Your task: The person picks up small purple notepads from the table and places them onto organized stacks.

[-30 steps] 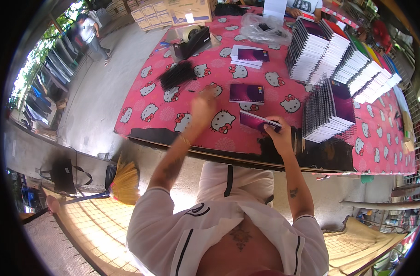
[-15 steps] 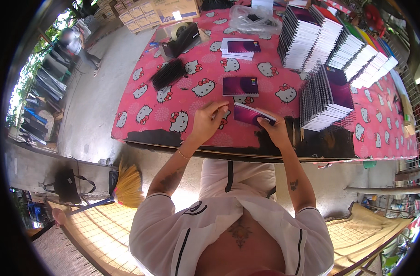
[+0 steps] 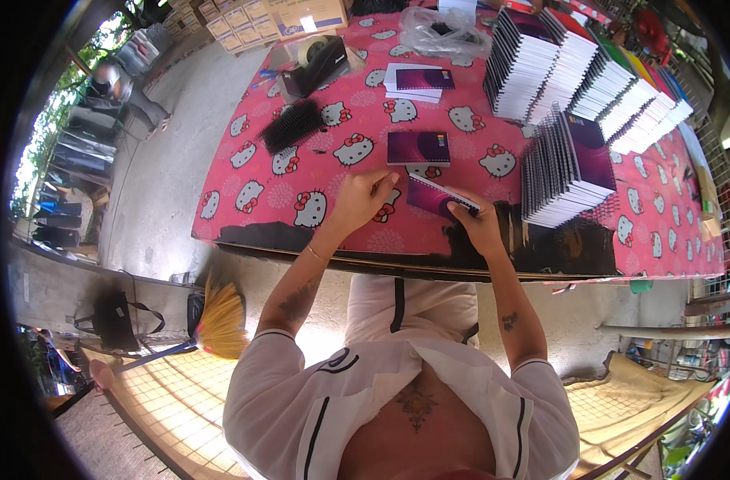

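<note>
My right hand (image 3: 479, 222) holds a small purple spiral notebook (image 3: 431, 198) at its right end, the thumb on top of the cover. The notebook is tilted just above the near part of the table, its coil along the upper edge. My left hand (image 3: 363, 202) hovers beside the notebook's left end, fingers curled together; anything pinched in them is hidden or too small to name. Just beyond lies another purple notebook (image 3: 418, 149), flat on the pink patterned cloth (image 3: 325, 172). Farther back, a third purple notebook (image 3: 423, 79) rests on white sheets (image 3: 413, 95).
A stack of purple spiral notebooks (image 3: 569, 168) stands right of my right hand, with taller notebook stacks (image 3: 521, 68) behind. To the left lie a pile of black bristly pieces (image 3: 289, 126) and a black tape dispenser (image 3: 315, 68). A clear plastic bag (image 3: 445, 34) sits at the back.
My left hand has turned slightly, its back now more upward and its fingers more tucked in. The notebook in my right hand has barely shifted. A distant person at left has changed posture.
</note>
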`<action>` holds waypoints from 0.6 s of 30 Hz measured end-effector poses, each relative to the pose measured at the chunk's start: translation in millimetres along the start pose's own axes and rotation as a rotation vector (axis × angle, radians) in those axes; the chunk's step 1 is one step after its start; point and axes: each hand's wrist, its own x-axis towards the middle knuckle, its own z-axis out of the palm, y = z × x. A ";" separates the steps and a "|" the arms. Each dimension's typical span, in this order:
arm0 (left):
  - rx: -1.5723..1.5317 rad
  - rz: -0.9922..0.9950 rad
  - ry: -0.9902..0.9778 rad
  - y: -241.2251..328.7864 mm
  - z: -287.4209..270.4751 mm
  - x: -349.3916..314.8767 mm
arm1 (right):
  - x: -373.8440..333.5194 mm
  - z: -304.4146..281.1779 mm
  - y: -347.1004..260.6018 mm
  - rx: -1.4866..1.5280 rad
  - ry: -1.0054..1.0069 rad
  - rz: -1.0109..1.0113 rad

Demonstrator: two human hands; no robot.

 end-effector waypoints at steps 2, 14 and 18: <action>-0.008 0.018 -0.028 -0.5 -3.6 2.9 | -0.6 0.2 -1.4 0.005 0.004 -0.007; -0.095 0.147 -0.015 -1.4 3.7 11.4 | -4.0 -0.2 -1.5 -0.007 0.002 0.013; -0.026 0.207 -0.263 -11.6 -4.6 25.1 | -2.4 1.3 -2.5 -0.022 -0.029 -0.005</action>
